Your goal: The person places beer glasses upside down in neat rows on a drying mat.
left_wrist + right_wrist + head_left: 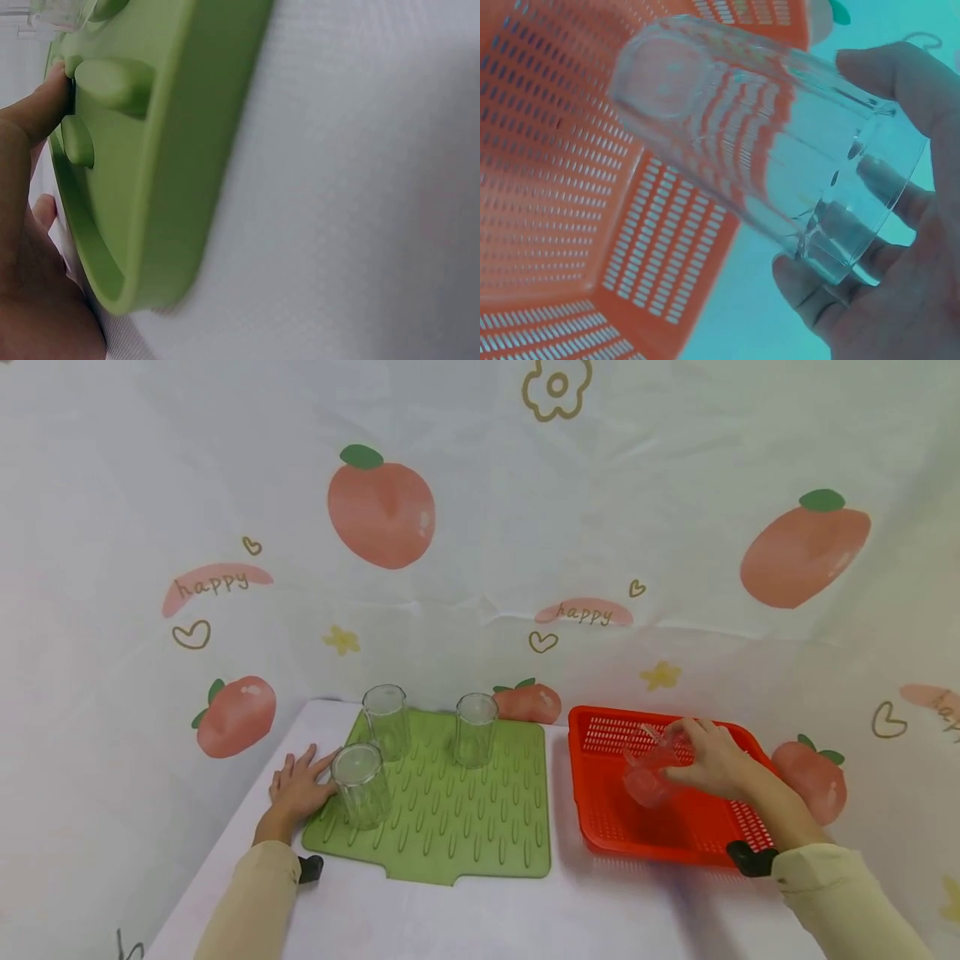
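My right hand [708,762] grips a clear drinking glass [727,142] near its rim, thumb on one side and fingers on the other. The glass is tilted above the red plastic basket [576,777], its base pointing away from the palm in the right wrist view. On the left, my left hand [298,789] rests at the edge of the green ridged mat [465,839], fingers spread and relaxed. Its thumb lies on the mat close to a near clear glass [363,797]; whether they touch, I cannot tell. Two more upright glasses, a back-left glass [387,727] and a back-right glass [476,739], stand on the mat.
Mat and basket sit side by side on a white-covered table [480,918], with a narrow gap between them. Behind them hangs a white cloth [465,635] printed with fruit and hearts. The basket has slotted, raised walls.
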Demonstrator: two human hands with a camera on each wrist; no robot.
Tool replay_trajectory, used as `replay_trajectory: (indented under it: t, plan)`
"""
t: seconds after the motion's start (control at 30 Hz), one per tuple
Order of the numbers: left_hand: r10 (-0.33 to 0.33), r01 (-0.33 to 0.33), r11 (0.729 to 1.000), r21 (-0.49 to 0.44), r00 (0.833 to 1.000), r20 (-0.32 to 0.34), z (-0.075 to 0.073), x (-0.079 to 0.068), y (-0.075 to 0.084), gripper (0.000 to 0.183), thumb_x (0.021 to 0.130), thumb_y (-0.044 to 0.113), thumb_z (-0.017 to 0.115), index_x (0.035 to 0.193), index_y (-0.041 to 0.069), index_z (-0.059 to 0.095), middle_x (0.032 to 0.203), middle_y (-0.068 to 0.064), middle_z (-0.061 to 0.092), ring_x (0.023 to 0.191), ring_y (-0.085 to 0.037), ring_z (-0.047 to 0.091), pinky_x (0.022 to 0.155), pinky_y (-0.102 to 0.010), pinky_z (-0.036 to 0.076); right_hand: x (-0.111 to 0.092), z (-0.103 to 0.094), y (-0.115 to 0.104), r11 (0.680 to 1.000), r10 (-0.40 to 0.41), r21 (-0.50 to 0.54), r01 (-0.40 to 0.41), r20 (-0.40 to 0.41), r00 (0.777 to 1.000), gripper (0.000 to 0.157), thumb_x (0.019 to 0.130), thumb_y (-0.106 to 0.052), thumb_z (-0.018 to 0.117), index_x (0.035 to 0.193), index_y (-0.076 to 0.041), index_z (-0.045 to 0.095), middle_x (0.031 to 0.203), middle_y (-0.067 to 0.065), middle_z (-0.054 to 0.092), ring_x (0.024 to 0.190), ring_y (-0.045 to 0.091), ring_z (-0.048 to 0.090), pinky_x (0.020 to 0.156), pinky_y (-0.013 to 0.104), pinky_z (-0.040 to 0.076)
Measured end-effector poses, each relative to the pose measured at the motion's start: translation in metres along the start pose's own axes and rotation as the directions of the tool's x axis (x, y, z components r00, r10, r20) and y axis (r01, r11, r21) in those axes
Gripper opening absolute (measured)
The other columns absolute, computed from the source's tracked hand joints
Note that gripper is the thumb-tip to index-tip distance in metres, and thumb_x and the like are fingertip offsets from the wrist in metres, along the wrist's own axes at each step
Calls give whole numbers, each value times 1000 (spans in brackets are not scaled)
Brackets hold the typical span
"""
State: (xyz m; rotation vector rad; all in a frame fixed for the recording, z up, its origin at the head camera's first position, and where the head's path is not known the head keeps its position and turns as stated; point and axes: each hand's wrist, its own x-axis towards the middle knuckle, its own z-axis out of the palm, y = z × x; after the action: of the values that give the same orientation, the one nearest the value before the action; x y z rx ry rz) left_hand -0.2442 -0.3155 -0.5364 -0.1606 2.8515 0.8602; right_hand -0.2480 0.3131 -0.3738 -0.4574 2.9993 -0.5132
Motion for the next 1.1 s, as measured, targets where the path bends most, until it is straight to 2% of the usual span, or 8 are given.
replay_trajectory:
  t: [0.1, 0.23, 0.37, 0.5, 0.57, 0.8, 0.93, 1.1]
  plan:
    - [2, -2, 1000, -3, 1000, -5, 0, 1, 1, 65, 95, 27, 56, 157, 15, 39, 169, -25, 8, 152, -58, -10, 117, -77, -2, -2, -3, -4, 999, -14, 39, 15, -18, 1000, 59, 84, -30, 81, 128, -2, 54, 124, 21, 58, 115, 42, 47, 86, 60, 53]
    - [2, -2, 1000, -4, 1000, -15, -3, 0, 0, 65, 96, 26, 56, 157, 15, 39, 169, -25, 8, 152, -58, -10, 117, -77, -3, -4, -8, -12, 993, -74, 86, 79, -60, 995, 58, 85, -25, 82, 129, -1, 53, 125, 20, 59, 115, 39, 50, 87, 57, 54]
    - [13, -13, 1000, -12, 1000, -25, -7, -2, 0, 64, 96, 26, 55, 157, 14, 40, 169, -26, 8, 152, -59, -10, 117, -77, -3, -8, -14, -22, 980, -111, 152, 126, -106, 988, 58, 86, -23, 82, 129, 1, 53, 124, 20, 59, 113, 39, 55, 82, 45, 56]
    - [10, -11, 1000, -18, 1000, -22, -10, -3, 1, 64, 96, 27, 56, 157, 15, 40, 169, -26, 7, 152, -59, -11, 117, -77, -4, -11, -17, -30, 971, -75, 216, 100, -118, 990, 59, 88, -25, 80, 134, 0, 52, 124, 20, 60, 113, 40, 58, 74, 28, 56]
    - [7, -7, 1000, -15, 1000, -18, -10, -3, 1, 64, 96, 27, 56, 157, 16, 40, 169, -26, 7, 152, -59, -11, 117, -77, -4, -13, -17, -33, 967, -49, 241, 77, -122, 991, 60, 89, -26, 80, 135, -2, 51, 123, 19, 61, 113, 39, 59, 70, 25, 56]
    - [5, -5, 1000, -2, 1000, -20, -9, -1, -2, 64, 97, 27, 55, 158, 17, 39, 169, -26, 7, 152, -59, -11, 117, -77, -3, -16, -19, -44, 940, 19, 342, 12, -86, 996, 61, 93, -34, 75, 140, -8, 47, 126, 18, 60, 110, 34, 60, 71, 28, 58]
    - [10, -10, 1000, 0, 1000, -19, -8, -2, 0, 63, 97, 29, 54, 157, 17, 39, 169, -26, 7, 152, -59, -10, 117, -77, -3, -17, -17, -50, 909, 54, 417, -32, -42, 998, 62, 94, -39, 73, 143, -13, 44, 127, 16, 57, 107, 30, 60, 75, 30, 60]
    - [5, -5, 1000, -4, 1000, -12, -1, -2, -2, 63, 97, 30, 54, 157, 18, 39, 169, -25, 8, 152, -59, -10, 117, -77, -4, -19, -12, -58, 864, 51, 502, -40, -8, 999, 61, 96, -37, 72, 146, -16, 42, 131, 17, 56, 106, 29, 63, 79, 32, 61]
